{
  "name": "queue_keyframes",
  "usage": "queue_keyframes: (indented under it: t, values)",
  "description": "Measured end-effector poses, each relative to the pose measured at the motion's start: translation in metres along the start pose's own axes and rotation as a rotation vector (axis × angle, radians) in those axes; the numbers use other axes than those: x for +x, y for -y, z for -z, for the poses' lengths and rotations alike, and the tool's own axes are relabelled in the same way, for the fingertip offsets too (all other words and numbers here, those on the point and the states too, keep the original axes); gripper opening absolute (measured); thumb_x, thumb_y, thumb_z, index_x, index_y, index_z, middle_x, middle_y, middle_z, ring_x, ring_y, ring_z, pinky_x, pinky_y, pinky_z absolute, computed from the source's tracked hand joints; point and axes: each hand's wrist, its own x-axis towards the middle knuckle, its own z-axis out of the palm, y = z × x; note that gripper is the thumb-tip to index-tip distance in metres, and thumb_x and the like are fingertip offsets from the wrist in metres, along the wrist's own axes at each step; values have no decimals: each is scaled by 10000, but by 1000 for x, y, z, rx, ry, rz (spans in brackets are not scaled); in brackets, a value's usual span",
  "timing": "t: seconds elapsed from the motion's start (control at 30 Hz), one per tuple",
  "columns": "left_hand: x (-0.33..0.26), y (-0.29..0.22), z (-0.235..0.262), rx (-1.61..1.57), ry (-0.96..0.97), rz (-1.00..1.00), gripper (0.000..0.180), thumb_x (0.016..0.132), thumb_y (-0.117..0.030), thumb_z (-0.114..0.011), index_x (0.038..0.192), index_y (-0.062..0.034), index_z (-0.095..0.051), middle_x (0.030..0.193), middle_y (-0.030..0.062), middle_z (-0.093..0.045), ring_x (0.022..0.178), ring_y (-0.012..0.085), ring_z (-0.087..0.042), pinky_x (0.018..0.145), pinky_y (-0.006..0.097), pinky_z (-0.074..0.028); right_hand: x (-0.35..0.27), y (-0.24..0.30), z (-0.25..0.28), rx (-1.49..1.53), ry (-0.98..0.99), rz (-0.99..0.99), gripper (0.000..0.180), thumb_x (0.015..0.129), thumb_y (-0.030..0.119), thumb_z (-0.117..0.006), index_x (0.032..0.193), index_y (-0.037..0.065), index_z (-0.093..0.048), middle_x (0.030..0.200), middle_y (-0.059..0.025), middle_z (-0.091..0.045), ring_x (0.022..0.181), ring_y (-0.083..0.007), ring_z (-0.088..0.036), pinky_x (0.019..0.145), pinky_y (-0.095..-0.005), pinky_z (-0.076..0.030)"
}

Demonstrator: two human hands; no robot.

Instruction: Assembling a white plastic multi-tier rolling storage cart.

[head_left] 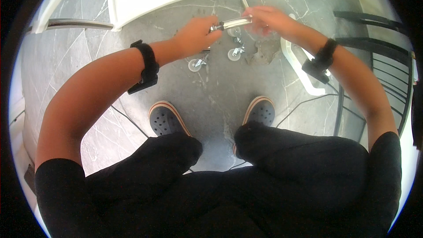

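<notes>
The metal bar (238,22) lies just past twelve o'clock, nearly level, its right end slightly raised. The left hand (198,35) is clamped around its left end, knuckles up, the forearm running toward two o'clock from a widely bent elbow. The right hand (264,20), at one o'clock, meets the other end with curled fingers; blur hides whether they grip, so I cannot tell. That forearm angles toward ten or eleven o'clock. The hands are apart, with the bar spanning between them. Small wheels (234,54) show toward six o'clock from the bar.
</notes>
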Motion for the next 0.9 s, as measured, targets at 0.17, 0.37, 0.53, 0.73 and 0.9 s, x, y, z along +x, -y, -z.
queue_keyframes:
  t: [0.17,0.37,0.53,0.73,0.9]
  values:
    - [-2,1,1,-58,32,30,186,926,-202,-557,931,-18,-534,633,88,-467,596,164,-445,546,356,-355,-6,-12,-3,-129,-13,300,326,936,376,-623,1117,107,-656,874,-7,-661,729,-77,-552,620,-221,-417]
    - [-11,1,2,-94,70,79,163,933,-181,-540,884,-27,-518,623,38,-476,576,116,-438,517,324,-352,0,2,-16,-113,13,-65,315,901,314,-682,1125,95,-658,900,-5,-640,788,-77,-550,666,-248,-432]
    - [-5,-1,2,-124,125,156,240,910,-244,-561,977,-14,-582,693,137,-567,629,249,-528,591,389,-411,8,-25,-21,-225,-75,491,340,911,435,-651,1005,111,-701,843,-7,-666,753,-84,-578,628,-238,-430]
    - [-5,-11,9,-72,128,114,240,913,-238,-556,990,-13,-591,693,136,-573,634,238,-536,597,380,-418,6,6,-12,-197,80,-79,316,860,311,-742,1086,94,-702,1018,-19,-679,902,-101,-590,752,-280,-463]
    - [-4,-7,6,-140,123,120,240,912,-232,-557,1010,-17,-601,687,127,-574,626,212,-536,593,364,-424,4,-11,-17,-231,-48,538,348,920,392,-658,1103,99,-698,978,-19,-681,855,-100,-603,737,-259,-475]
